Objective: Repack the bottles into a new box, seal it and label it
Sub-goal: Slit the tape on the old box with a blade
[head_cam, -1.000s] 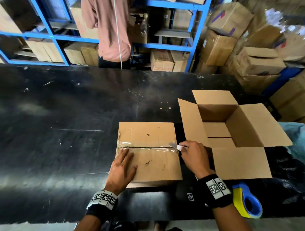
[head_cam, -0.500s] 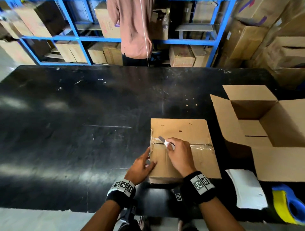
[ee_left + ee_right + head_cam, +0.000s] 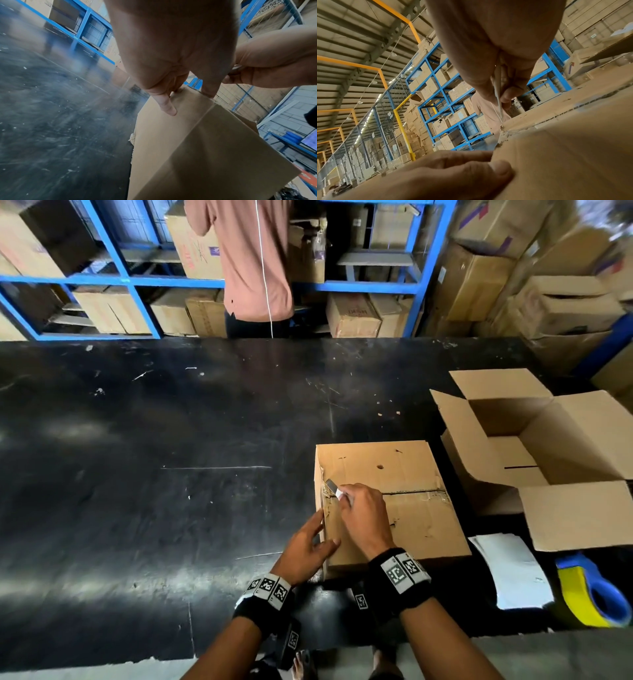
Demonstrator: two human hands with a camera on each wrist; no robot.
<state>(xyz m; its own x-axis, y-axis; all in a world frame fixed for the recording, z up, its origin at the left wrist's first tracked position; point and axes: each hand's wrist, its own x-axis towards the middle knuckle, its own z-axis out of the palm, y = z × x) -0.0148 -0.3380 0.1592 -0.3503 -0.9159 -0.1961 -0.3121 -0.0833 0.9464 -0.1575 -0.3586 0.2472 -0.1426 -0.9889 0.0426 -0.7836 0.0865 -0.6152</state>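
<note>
The sealed box [image 3: 390,505] sits on the black tabletop [image 3: 171,474] straight ahead of the person, at about 12 o'clock from the wrists, with the empty new box [image 3: 534,453] open at its 3 o'clock. The taped seam runs along the lid from 9 to 3 o'clock.

The right hand [image 3: 363,517] has its fingers curled round a small knife [image 3: 334,487], whose blade points to 10 o'clock and meets the 9 o'clock end of that seam, at the box's left edge. The left hand [image 3: 306,546] lies at 7 o'clock of the blade, fingers straight against the left wall with the thumb pressed on the lid, steadying rather than gripping.

The seam stretches away toward 3 o'clock from the blade. As I judge it, the lid is not yet opened, and the flaps nearest the left hand come next. No bottles are visible.
</note>
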